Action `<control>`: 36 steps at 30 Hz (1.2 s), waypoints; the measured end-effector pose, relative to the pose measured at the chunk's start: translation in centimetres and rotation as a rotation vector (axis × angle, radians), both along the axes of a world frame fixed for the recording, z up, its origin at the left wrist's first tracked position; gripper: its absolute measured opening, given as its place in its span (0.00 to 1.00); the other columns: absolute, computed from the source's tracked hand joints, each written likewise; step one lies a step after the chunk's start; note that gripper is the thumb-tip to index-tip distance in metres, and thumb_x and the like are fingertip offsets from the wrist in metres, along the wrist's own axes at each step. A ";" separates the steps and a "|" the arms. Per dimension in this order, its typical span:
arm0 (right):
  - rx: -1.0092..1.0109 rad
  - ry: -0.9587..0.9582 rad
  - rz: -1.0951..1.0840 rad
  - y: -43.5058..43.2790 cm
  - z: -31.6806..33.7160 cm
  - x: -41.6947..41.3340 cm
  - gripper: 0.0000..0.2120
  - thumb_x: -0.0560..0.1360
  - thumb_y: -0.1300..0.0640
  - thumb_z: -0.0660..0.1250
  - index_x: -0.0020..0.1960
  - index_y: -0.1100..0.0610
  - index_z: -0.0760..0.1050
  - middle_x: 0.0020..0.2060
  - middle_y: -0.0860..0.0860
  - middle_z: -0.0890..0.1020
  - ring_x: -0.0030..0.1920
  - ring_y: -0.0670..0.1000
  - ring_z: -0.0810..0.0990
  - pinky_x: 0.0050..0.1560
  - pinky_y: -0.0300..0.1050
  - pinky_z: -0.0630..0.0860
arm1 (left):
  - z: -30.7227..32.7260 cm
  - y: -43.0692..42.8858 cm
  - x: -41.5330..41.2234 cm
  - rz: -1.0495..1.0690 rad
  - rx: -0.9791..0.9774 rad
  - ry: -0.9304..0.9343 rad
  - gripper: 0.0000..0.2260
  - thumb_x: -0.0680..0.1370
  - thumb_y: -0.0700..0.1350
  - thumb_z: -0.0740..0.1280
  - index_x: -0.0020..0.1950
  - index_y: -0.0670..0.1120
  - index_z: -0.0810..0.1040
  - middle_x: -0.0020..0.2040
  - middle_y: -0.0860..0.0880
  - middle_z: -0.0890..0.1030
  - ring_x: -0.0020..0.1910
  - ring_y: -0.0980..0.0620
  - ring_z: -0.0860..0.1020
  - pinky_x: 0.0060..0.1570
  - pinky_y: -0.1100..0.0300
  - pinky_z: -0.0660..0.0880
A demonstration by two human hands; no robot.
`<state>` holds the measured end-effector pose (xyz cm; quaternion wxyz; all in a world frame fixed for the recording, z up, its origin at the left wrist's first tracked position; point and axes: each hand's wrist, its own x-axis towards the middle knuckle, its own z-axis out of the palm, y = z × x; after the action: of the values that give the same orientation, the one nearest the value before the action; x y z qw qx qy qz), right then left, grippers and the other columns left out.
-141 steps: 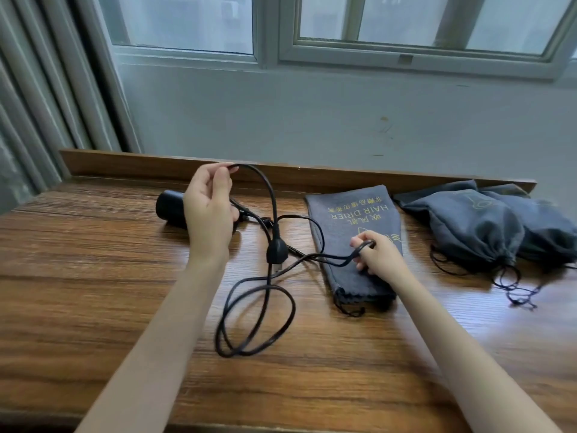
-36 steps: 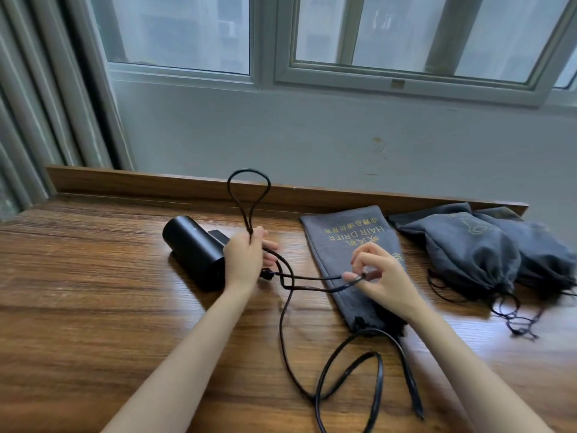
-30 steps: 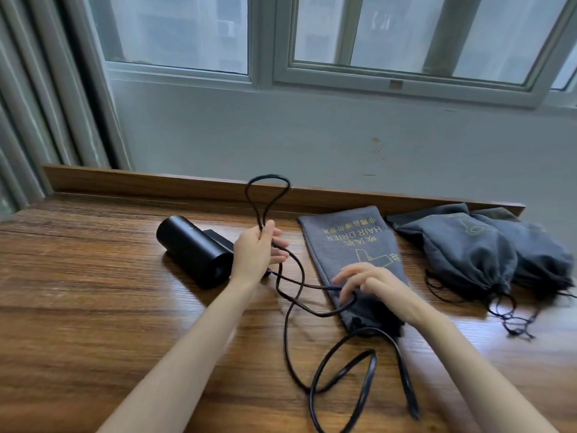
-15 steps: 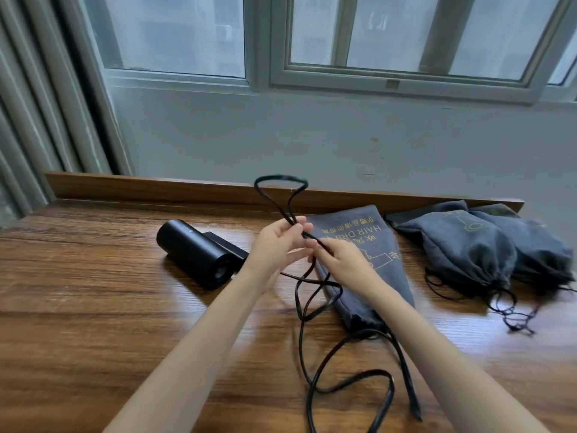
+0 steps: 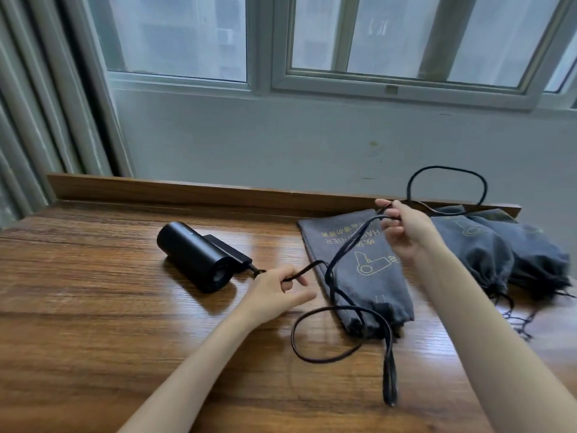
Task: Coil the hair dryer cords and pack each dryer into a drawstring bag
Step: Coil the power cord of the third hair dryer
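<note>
I am looking down on a wooden table (image 5: 93, 307) with a raised strip (image 5: 187, 192) running along its far edge. A black hair dryer (image 5: 196, 260) is lying on its side left of centre. To its right a grey drawstring bag (image 5: 359, 270) is lying flat, gold print facing up. Part of the cord (image 5: 312, 357) is looping across the wood and over that bag's mouth. Two stuffed bags (image 5: 477, 254) are sitting at the far right, touching each other.

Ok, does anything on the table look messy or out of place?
The cord is far from coiled: slack loops sprawl across the flat bag and the table. Nothing else stands out.
</note>
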<state>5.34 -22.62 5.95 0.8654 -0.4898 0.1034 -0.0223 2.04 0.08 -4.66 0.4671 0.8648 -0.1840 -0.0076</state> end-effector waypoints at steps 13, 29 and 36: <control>0.105 0.107 -0.109 0.4 -2.4 0.4 0.14 0.81 0.56 0.55 0.41 0.61 0.71 0.31 0.50 0.70 0.16 0.41 0.70 0.19 0.29 0.69 | 4.1 -3.9 -3.9 -0.231 -0.209 -0.269 0.22 0.75 0.39 0.66 0.69 0.44 0.67 0.47 0.54 0.80 0.53 0.58 0.77 0.64 0.61 0.68; 0.344 0.140 -0.424 -4.3 -4.1 0.4 0.16 0.80 0.67 0.54 0.33 0.59 0.64 0.14 0.49 0.69 0.11 0.43 0.65 0.17 0.32 0.67 | 4.5 2.8 -0.9 0.293 -0.327 -0.288 0.10 0.81 0.44 0.57 0.46 0.51 0.78 0.21 0.56 0.68 0.20 0.59 0.62 0.22 0.68 0.58; 0.320 0.203 -0.191 -3.7 -5.1 0.3 0.16 0.82 0.62 0.50 0.35 0.56 0.61 0.13 0.46 0.65 0.12 0.40 0.62 0.15 0.31 0.62 | 5.4 3.7 0.8 0.511 -1.119 0.114 0.13 0.82 0.40 0.50 0.40 0.44 0.68 0.29 0.52 0.64 0.20 0.59 0.59 0.17 0.69 0.55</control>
<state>5.67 -26.33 0.86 0.9112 -0.3338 0.2384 -0.0382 2.88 3.79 0.78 0.8461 0.5037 0.0780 0.1560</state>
